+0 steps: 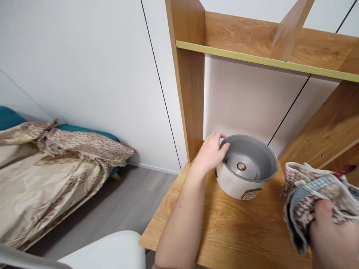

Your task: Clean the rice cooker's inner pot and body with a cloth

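Note:
A round rice cooker body (238,183), white outside and grey inside, stands lidless on the wooden desk. Its inner pot is out, so the heating plate with a round metal button shows at the bottom. My left hand (211,151) holds the cooker's left rim, thumb at the inner edge and fingers along the back. In my right hand (332,231), at the lower right, is a folded patterned cloth (311,194) with pale edging, bunched and slightly blurred. The cloth is to the right of the cooker, apart from it. A label sits on the cooker's front.
The wooden desk (238,231) has a side panel (192,101) at left and a shelf (252,58) with a divider above the cooker. A white chair (112,250) stands at the front left. Further left, a patterned throw (56,179) covers a teal sofa (84,129).

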Available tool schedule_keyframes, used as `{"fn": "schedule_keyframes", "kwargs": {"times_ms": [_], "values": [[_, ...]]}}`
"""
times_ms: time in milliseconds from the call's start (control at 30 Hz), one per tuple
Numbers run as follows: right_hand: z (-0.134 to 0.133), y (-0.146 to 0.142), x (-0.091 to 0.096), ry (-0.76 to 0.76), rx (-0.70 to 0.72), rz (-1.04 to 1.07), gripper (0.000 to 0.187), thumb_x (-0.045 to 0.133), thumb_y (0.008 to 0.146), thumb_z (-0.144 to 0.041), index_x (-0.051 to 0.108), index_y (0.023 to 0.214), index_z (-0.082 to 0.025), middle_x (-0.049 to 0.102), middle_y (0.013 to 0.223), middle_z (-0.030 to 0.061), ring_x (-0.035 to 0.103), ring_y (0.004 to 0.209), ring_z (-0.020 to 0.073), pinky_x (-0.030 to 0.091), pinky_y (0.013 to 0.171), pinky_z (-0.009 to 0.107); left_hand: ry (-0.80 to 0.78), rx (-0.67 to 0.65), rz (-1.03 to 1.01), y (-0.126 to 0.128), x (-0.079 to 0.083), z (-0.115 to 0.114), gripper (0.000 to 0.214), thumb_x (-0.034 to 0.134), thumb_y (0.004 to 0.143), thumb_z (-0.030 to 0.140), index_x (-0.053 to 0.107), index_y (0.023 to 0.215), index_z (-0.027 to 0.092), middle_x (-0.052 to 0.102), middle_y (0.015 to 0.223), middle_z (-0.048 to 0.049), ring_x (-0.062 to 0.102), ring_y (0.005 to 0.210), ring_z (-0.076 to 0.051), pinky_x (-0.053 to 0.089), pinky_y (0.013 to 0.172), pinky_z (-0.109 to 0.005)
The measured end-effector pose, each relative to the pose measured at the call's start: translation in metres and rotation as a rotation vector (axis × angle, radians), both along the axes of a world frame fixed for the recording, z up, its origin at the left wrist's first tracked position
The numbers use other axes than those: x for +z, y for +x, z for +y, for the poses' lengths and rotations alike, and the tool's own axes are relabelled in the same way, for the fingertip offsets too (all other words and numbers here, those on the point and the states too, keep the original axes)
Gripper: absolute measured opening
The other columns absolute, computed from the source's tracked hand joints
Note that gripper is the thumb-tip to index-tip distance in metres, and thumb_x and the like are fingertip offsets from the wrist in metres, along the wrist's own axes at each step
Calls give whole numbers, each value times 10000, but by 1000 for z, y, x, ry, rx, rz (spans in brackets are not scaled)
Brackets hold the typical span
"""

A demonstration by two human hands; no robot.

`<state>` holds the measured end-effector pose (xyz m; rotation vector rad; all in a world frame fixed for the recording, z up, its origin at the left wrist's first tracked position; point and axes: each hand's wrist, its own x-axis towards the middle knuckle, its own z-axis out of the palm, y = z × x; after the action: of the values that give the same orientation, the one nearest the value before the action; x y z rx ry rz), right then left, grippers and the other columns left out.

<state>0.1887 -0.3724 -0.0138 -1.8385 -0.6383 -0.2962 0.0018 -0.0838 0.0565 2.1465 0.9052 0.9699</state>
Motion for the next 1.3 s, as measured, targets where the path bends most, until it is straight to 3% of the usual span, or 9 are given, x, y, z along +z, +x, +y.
{"fn": "schedule_keyframes", "kwargs": {"times_ms": [100, 200, 300, 467, 667, 933, 1100, 1200, 1300], "values": [[41, -24, 19, -90, 68, -186, 513, 619, 947, -569, 722, 1265, -180, 792, 1133, 167, 752, 1060, 406, 580, 938, 556, 17, 8, 94, 10, -5, -3, 315, 548, 1003, 325, 605, 1279, 183, 641, 1419, -166, 545, 1389, -339, 400, 1176, -472], [76, -45, 23, -197, 319, -531, 482, 595, 981, -488, 644, 1382, -226, 747, 1326, 138, 713, 1213, 357, 569, 1022, 514, 32, 49, 146, 21, -10, -2, 400, 482, 1038, 325, 565, 1386, 145, 599, 1501, -208, 517, 1449, -357, 375, 1210, -489], [100, -62, 13, -260, 455, -851, 505, 534, 983, -263, 556, 1479, -170, 708, 1400, 149, 633, 1347, 341, 451, 1174, 543, 54, 73, 201, 27, -13, 1, 455, 444, 1039, 271, 528, 1453, 103, 574, 1540, -236, 504, 1481, -357, 374, 1223, -488], [108, -71, 3, -358, 475, -980, 531, 511, 926, -139, 572, 1453, -118, 715, 1385, 157, 662, 1280, 306, 419, 1178, 477, 84, 88, 264, 23, -14, 2, 500, 441, 1034, 255, 494, 1499, 80, 571, 1547, -252, 523, 1472, -364, 394, 1207, -489], [96, -48, 10, -397, 524, -991, 570, 489, 882, -104, 587, 1443, -120, 706, 1404, 145, 647, 1307, 280, 446, 1173, 463, 71, 125, 329, 25, -14, -2, 543, 484, 1015, 232, 447, 1545, 118, 638, 1473, -236, 609, 1372, -380, 450, 1121, -496], [81, -10, 5, -389, 543, -843, 518, 533, 924, -178, 667, 1421, -234, 706, 1423, 93, 616, 1373, 339, 436, 1196, 622, 66, 157, 331, 30, -17, -5, 546, 529, 990, 221, 463, 1530, 173, 657, 1456, -212, 625, 1343, -380, 473, 1078, -492], [73, 1, 17, -202, 637, -207, 366, 607, 992, -418, 766, 1279, -257, 783, 1269, 98, 711, 1239, 341, 517, 1126, 583, 6, 147, 258, 32, -20, -1, 556, 567, 990, 286, 471, 1524, 162, 638, 1478, -229, 616, 1359, -394, 481, 1090, -509], [65, 6, 20, 87, 509, 228, 547, 525, 1011, -647, 760, 1251, -215, 822, 1091, 106, 786, 999, 305, 625, 943, 478, 66, 169, 176, 32, -18, -1, 575, 584, 982, 300, 471, 1523, 138, 626, 1489, -237, 590, 1395, -395, 460, 1141, -509], [55, 15, 22, 186, 473, 241, 710, 286, 1053, -719, 742, 1298, -233, 816, 1015, 102, 779, 990, 280, 626, 933, 449, 116, 175, 116, 32, -12, -4, 574, 591, 977, 323, 492, 1501, 111, 608, 1503, -243, 557, 1428, -398, 434, 1184, -515]]}}
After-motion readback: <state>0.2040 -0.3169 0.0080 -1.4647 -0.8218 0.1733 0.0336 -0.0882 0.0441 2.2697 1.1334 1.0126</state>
